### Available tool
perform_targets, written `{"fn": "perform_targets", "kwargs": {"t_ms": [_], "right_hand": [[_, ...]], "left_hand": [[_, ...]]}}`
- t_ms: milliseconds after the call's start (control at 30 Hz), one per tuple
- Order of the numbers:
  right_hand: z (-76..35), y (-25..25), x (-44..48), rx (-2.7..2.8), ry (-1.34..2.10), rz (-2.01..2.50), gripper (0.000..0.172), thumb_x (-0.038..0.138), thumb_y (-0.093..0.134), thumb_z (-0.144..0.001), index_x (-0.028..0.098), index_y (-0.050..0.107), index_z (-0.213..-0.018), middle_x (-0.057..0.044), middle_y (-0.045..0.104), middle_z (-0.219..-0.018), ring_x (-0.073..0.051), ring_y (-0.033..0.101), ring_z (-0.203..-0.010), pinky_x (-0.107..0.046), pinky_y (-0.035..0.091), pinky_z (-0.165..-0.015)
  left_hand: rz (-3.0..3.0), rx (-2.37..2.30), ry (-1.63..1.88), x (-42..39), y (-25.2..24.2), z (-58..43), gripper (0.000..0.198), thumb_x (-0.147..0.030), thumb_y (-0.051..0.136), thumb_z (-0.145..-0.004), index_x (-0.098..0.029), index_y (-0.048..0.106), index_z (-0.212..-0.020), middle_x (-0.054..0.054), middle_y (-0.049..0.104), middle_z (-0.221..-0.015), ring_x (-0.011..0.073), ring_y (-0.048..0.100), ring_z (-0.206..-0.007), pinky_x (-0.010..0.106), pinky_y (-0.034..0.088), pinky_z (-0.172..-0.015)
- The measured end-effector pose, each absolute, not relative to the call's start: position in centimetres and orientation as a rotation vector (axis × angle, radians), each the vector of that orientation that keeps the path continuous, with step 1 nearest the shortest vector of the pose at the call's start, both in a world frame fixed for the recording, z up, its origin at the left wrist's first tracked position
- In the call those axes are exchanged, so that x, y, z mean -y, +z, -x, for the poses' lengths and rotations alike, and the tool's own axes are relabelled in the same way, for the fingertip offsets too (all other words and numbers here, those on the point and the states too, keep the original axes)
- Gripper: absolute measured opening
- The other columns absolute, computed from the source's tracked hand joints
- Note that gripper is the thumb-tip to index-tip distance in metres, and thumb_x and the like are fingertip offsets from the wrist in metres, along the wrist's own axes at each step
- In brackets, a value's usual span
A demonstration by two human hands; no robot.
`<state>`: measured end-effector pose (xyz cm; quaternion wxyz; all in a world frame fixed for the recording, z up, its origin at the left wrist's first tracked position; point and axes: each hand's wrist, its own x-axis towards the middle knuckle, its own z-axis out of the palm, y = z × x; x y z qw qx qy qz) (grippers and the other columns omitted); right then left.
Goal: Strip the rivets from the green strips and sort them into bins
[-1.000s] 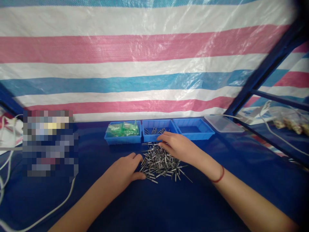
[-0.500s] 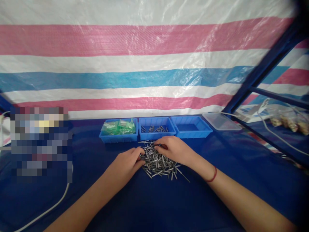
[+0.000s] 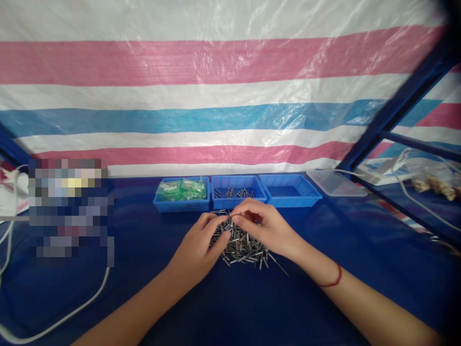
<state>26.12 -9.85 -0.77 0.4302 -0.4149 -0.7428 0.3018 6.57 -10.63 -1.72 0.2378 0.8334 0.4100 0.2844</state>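
Note:
A heap of small metal pins (image 3: 245,247) lies on the blue table cloth in front of three blue trays. My left hand (image 3: 198,247) rests at the heap's left edge, its fingers curled and pinching a pin at the top of the heap. My right hand (image 3: 264,226) sits on the heap's right side, thumb and forefinger pinched on the same spot, fingertips almost meeting those of the left. The middle blue tray (image 3: 238,198) holds a few pins. The left blue tray (image 3: 180,194) holds green plastic packets. The right blue tray (image 3: 290,190) looks empty.
A clear plastic lid (image 3: 334,182) lies right of the trays. A white cable (image 3: 54,322) curves over the cloth at the left, beside a blurred-out patch. A striped tarpaulin (image 3: 216,96) hangs behind. A dark blue frame bar (image 3: 392,110) slants at the right.
My right hand has come back from the middle tray to the heap. My left hand has slid right and up, and both hands' fingertips now meet over the pins.

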Motion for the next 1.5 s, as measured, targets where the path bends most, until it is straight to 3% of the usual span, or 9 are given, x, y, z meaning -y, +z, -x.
{"fn": "perform_targets", "kwargs": {"t_ms": [133,333,433,533,867,1133,1333,1500], "right_hand": [[-25.4,-0.8,10.9,1.771,0.889,0.961,0.015,0.031,0.056,-0.087,0.020,0.066,-0.089,-0.003,0.059,-0.082,-0.012,0.051,-0.066,-0.027,0.041,-0.058],[-24.7,-1.0,11.4,1.684,0.848,1.001,0.014,0.032,0.065,-0.081,0.020,0.065,-0.087,0.002,0.052,-0.069,-0.010,0.044,-0.055,-0.024,0.037,-0.050],[-24.6,-0.9,11.5,1.705,0.807,1.001,0.013,0.032,0.062,-0.083,0.020,0.065,-0.081,-0.001,0.059,-0.074,-0.011,0.049,-0.059,-0.025,0.039,-0.052],[-24.7,-0.8,11.5,1.731,0.802,0.969,0.014,0.032,0.060,-0.085,0.020,0.068,-0.086,-0.004,0.064,-0.080,-0.013,0.054,-0.064,-0.026,0.042,-0.054],[-24.9,-1.6,11.0,1.773,0.669,0.991,0.014,0.026,0.059,-0.086,0.021,0.069,-0.092,-0.004,0.063,-0.082,-0.011,0.054,-0.062,-0.025,0.045,-0.054],[-25.9,-1.5,9.6,1.932,0.192,1.050,0.020,0.024,0.048,-0.093,0.018,0.067,-0.096,-0.008,0.065,-0.090,-0.018,0.059,-0.086,-0.032,0.047,-0.079],[-28.2,-1.8,6.7,1.917,-0.238,1.414,0.026,0.033,0.049,-0.092,0.016,0.069,-0.090,-0.010,0.066,-0.085,-0.023,0.057,-0.081,-0.037,0.040,-0.077],[-28.2,-1.8,7.6,1.956,-0.173,1.371,0.027,0.034,0.047,-0.092,0.016,0.068,-0.092,-0.008,0.066,-0.085,-0.022,0.057,-0.082,-0.035,0.039,-0.076]], "left_hand": [[-2.178,-1.073,0.857,10.9,-1.9,-7.0,0.021,-0.028,0.042,-0.095,-0.020,0.062,-0.094,0.003,0.059,-0.097,0.0154,0.057,-0.087,0.025,0.043,-0.079],[-2.135,-1.144,0.864,10.9,-1.8,-6.9,0.020,-0.031,0.045,-0.094,-0.019,0.060,-0.091,0.002,0.059,-0.088,0.0128,0.054,-0.072,0.024,0.040,-0.065],[-2.144,-1.153,0.839,10.9,-1.9,-6.9,0.020,-0.032,0.044,-0.094,-0.019,0.060,-0.093,0.002,0.058,-0.087,0.0131,0.054,-0.073,0.024,0.040,-0.065],[-2.148,-1.129,0.834,10.9,-2.0,-6.9,0.018,-0.032,0.045,-0.094,-0.020,0.059,-0.096,0.001,0.058,-0.089,0.0123,0.053,-0.071,0.024,0.040,-0.065],[-2.131,-1.164,1.003,10.6,-1.8,-6.7,0.010,-0.027,0.051,-0.091,-0.019,0.056,-0.089,0.000,0.057,-0.087,0.0101,0.051,-0.066,0.023,0.041,-0.062],[-2.200,-1.240,0.952,10.4,-1.6,-6.6,0.015,-0.031,0.048,-0.092,-0.020,0.057,-0.093,0.000,0.059,-0.083,0.0113,0.052,-0.065,0.024,0.043,-0.065],[-2.318,-1.318,0.893,9.2,-1.6,-5.7,0.018,-0.028,0.044,-0.092,-0.021,0.058,-0.100,0.001,0.061,-0.085,0.0138,0.056,-0.070,0.026,0.044,-0.070],[-2.466,-1.235,0.701,8.1,-1.6,-5.0,0.020,-0.027,0.045,-0.091,-0.021,0.064,-0.095,0.003,0.064,-0.092,0.0177,0.060,-0.085,0.028,0.045,-0.076]]}}
